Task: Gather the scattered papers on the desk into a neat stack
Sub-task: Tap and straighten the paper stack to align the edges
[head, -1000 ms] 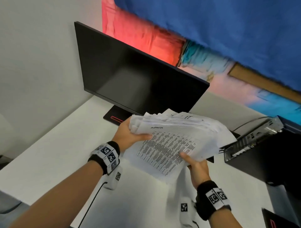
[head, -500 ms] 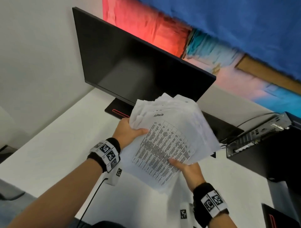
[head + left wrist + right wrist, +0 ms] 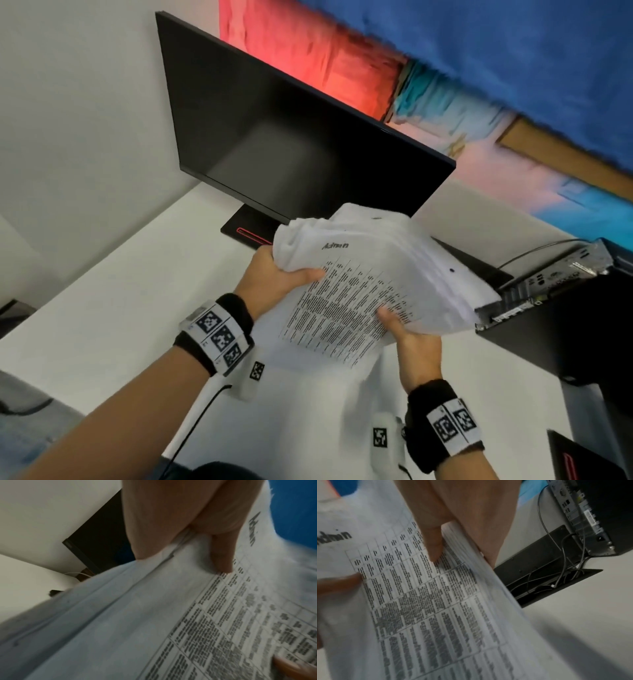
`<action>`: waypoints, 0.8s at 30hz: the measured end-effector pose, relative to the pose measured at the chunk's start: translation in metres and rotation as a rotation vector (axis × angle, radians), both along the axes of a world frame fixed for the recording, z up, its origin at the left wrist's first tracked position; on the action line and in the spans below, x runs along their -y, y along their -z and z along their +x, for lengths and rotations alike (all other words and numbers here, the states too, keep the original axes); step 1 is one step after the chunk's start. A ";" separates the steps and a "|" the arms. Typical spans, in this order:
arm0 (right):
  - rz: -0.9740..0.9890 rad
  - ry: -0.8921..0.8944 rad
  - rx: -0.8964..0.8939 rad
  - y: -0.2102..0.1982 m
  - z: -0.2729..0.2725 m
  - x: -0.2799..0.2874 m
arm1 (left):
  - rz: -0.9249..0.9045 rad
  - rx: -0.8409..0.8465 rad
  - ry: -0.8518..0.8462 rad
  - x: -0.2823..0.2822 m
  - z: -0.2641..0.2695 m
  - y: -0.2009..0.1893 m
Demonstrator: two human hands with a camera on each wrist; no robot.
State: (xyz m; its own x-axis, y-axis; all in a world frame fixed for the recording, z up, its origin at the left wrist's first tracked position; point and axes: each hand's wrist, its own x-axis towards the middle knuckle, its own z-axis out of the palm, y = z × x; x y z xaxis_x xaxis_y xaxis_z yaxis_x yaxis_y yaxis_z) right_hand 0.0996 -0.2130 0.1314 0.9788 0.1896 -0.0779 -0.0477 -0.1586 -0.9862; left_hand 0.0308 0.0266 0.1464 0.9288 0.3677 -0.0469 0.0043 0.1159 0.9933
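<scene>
Paper stack (image 3: 370, 284) tilted, long axis toward monitor (image 3: 294, 137)

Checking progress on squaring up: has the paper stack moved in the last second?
Yes. The paper stack has tilted up toward the monitor, now overlapping its lower edge.

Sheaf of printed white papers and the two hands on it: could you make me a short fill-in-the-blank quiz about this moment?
1. The sheaf of printed white papers is held by ____ hands.
2. The heading on its top sheet reads ____.
3. Behind it stands a black flat monitor whose screen is ____.
4. The left hand presses its ____ on the top sheet; the right hand does likewise.

Missing words: two; Admin; dark; thumb
</scene>
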 end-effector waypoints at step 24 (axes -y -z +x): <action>0.557 -0.039 -0.506 0.020 0.013 0.026 | -0.621 0.145 0.109 -0.050 0.006 -0.004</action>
